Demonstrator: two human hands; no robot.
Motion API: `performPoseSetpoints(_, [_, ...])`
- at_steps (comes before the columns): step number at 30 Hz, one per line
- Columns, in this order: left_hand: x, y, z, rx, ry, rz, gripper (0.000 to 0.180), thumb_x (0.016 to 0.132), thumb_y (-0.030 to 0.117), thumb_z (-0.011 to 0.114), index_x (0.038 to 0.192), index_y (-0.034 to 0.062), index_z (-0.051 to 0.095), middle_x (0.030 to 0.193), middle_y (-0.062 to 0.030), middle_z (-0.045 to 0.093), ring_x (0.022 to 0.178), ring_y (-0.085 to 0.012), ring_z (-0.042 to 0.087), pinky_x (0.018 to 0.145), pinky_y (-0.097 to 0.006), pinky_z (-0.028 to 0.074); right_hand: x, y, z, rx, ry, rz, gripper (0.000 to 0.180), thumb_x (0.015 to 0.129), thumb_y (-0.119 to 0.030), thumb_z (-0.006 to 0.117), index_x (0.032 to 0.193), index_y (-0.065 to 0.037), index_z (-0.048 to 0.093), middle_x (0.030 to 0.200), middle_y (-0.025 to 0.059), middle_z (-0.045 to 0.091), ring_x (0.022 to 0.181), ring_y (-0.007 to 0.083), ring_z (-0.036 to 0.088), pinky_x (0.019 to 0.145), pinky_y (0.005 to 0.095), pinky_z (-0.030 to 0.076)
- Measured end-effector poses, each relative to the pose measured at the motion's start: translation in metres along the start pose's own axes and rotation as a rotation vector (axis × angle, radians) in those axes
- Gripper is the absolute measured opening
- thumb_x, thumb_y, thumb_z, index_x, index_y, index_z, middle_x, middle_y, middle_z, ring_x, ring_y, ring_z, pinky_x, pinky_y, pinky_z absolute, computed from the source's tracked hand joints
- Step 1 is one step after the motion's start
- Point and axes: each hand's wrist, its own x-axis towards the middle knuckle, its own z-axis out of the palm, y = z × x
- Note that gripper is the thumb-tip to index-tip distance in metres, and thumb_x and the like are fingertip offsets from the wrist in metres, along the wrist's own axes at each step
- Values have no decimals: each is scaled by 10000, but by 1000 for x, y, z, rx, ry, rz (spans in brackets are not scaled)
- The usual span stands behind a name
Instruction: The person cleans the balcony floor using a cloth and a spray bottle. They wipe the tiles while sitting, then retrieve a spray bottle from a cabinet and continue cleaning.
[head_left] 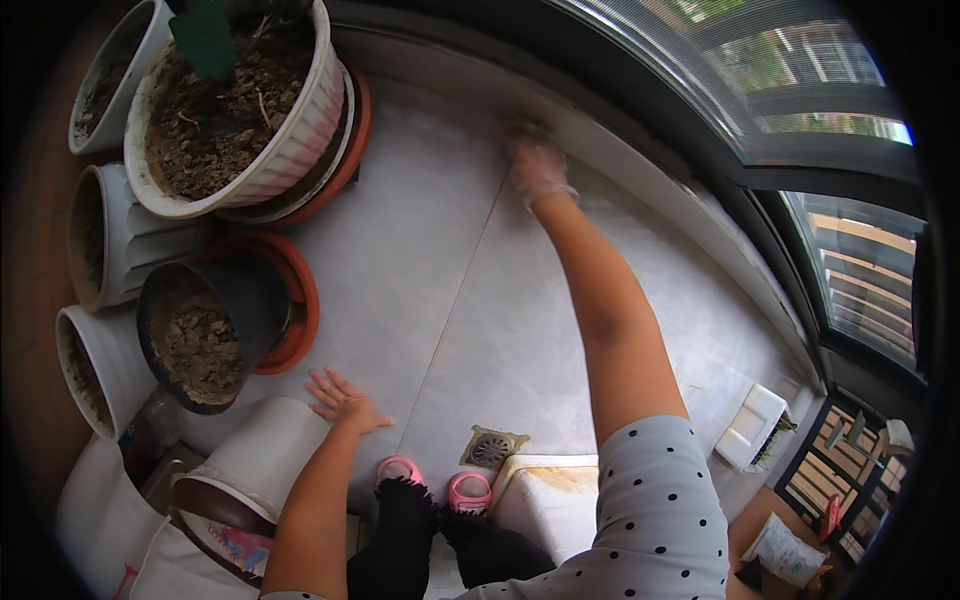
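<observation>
Head: black pot (260, 303) near left hand (346, 403); white box (545, 508) beside drain (490, 450).

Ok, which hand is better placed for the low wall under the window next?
Probably the right hand: it's close beside the low wall, though blurred. The left hand is spread near the black pot, farther away.

Two hands (348, 405), two pink slippers (469, 500) counted
One black pot (255, 300), at least four white pots (150, 245) and one floor drain (491, 450) are seen.

The grey floor (520, 320) bears an orange saucer (306, 318) and white box (535, 510).
</observation>
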Motion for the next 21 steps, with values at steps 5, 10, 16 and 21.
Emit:
performPoseSetpoints(5, [1, -1, -2, -6, -6, -36, 1539, 463, 494, 850, 1295, -27, -335, 1388, -282, -308, 1296, -453, -251, 1044, -609, 50, -71, 93, -10, -194, -12, 25, 304, 793, -100, 526, 1091, -113, 583, 1080, 136, 600, 896, 308, 608, 749, 398, 515])
performPoseSetpoints(10, [-7, 0, -10, -5, -26, -11, 1511, 501, 498, 838, 1291, -37, -335, 1373, -291, -326, 1285, -467, -263, 1039, -616, 24, -86, 102, -45, 557, -50, 505, 348, 828, -105, 543, 1175, -75, 533, 1072, 110, 605, 895, 224, 612, 721, 325, 527])
performPoseSetpoints(16, [-4, -6, -6, -25, -6, 14, 1514, 502, 499, 837, 1281, -45, -342, 1363, -305, -331, 1275, -485, -265, 1035, -624, 26, -122, 43, -46, 2085, -106, 754, 375, 862, -50, 466, 1227, 11, 406, 1100, 119, 558, 955, 218, 583, 785, 376, 529])
performPoseSetpoints(21, [1, -3, 1, -33, 22, 19, 1523, 485, 493, 845, 1291, -36, -333, 1372, -299, -319, 1288, -476, -244, 1039, -621, 51, -153, 52, -33, 1899, -141, 997, 378, 857, -71, 459, 1226, -12, 402, 1128, 129, 549, 999, 248, 565, 834, 412, 497])
